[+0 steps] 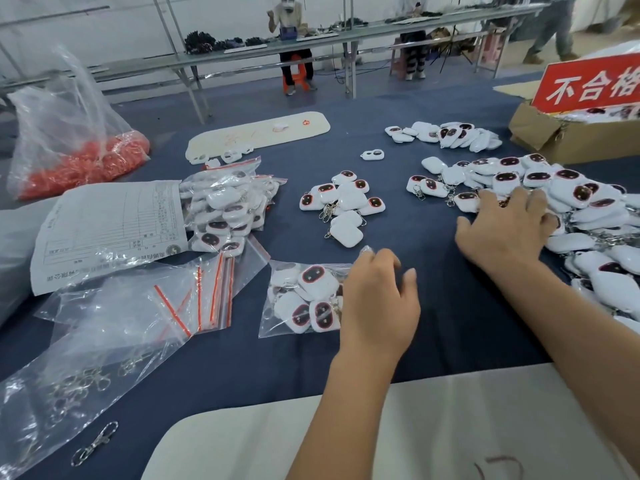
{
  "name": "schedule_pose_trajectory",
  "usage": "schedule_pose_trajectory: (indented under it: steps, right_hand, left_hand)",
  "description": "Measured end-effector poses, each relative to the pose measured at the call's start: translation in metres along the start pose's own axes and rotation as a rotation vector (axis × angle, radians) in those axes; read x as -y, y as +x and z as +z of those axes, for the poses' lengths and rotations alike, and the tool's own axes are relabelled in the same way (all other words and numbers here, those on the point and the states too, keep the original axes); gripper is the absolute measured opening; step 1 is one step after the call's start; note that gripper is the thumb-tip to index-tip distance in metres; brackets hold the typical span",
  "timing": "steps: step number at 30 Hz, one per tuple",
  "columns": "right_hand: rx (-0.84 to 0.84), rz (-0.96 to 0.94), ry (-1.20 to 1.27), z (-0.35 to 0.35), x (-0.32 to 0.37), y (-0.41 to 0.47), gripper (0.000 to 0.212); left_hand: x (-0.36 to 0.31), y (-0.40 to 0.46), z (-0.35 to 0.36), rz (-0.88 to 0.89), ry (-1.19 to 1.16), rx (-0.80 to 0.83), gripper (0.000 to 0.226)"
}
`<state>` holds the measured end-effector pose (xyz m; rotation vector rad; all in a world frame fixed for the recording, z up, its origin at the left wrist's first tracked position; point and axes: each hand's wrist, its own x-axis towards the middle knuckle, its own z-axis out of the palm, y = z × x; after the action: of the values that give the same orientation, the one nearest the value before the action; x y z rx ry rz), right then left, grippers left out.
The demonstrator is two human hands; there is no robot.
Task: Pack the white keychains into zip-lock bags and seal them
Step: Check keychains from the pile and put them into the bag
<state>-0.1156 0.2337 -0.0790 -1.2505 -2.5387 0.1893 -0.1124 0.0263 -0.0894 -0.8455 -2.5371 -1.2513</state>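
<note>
A zip-lock bag point(277, 323) with several white keychains inside lies on the blue table in front of me. My left hand point(377, 299) lies over its right end, fingers curled, pinching the plastic edge near the bag's mouth. My right hand point(505, 230) reaches right with fingers spread, resting on the edge of a big pile of loose white keychains point(581, 202). A smaller heap of keychains point(343, 206) lies in the middle of the table, apart from both hands.
Filled bags point(225, 206) and a paper sheet point(110, 230) lie at the left, with empty zip-lock bags point(194, 306) below them. A bag of metal clasps point(69, 382) sits near left. A cardboard box point(571, 140) with a red sign stands far right.
</note>
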Motion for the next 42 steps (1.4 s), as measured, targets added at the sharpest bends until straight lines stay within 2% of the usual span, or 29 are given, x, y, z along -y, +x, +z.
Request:
schedule_pose_trajectory:
  steps: [2,6,9,12,15,19,22,26,29,33,36,38,40,42]
  right_hand:
    - [0.012,-0.009,-0.043,0.003,-0.006,0.008,0.047]
    - [-0.095,-0.101,-0.074,0.007,-0.007,0.007,0.030]
    - [-0.109,-0.145,-0.050,0.008,-0.009,0.002,0.021]
    - [-0.142,-0.110,0.002,0.008,-0.011,-0.006,0.028]
    - [-0.091,-0.075,-0.012,0.006,-0.012,-0.011,0.036]
    - [-0.077,-0.136,0.036,0.003,-0.013,-0.008,0.030]
    - [-0.080,-0.077,0.127,0.003,-0.011,-0.013,0.030]
    - [-0.074,-0.088,0.029,0.008,-0.012,-0.017,0.037]
    - [-0.053,-0.138,0.054,0.008,-0.014,-0.012,0.030]
    - [-0.161,-0.226,0.264,0.005,-0.018,-0.016,0.006]
    - [-0.251,-0.229,0.552,-0.004,-0.009,-0.034,0.006]
    - [-0.110,-0.216,0.895,-0.012,0.005,-0.051,0.010]
    - [0.149,-0.238,1.212,-0.018,0.020,-0.072,0.010]
    - [0.327,-0.333,1.342,-0.018,0.030,-0.092,0.010]
  left_hand:
    - [0.001,0.003,-0.002,-0.026,0.012,-0.013,0.015]
    - [0.008,0.008,-0.005,-0.074,0.040,-0.016,0.012]
    - [0.013,0.010,-0.009,-0.120,0.069,0.000,0.011]
    - [0.018,0.012,-0.014,-0.174,0.085,-0.001,0.009]
    - [0.018,0.012,-0.017,-0.176,0.094,0.005,0.007]
    - [0.016,0.010,-0.016,-0.160,0.103,0.011,0.007]
    - [0.016,0.010,-0.017,-0.154,0.093,0.001,0.007]
    - [0.016,0.010,-0.016,-0.145,0.077,-0.002,0.006]
    - [0.017,0.011,-0.016,-0.141,0.082,-0.006,0.006]
    - [0.019,0.010,-0.015,-0.137,0.064,-0.014,0.006]
    - [0.017,0.011,-0.015,-0.138,-0.017,-0.047,0.007]
    - [0.016,0.013,-0.016,-0.171,-0.182,-0.109,0.007]
    - [0.015,0.016,-0.019,-0.243,-0.388,-0.126,0.007]
    - [0.016,0.017,-0.022,-0.266,-0.500,-0.098,0.013]
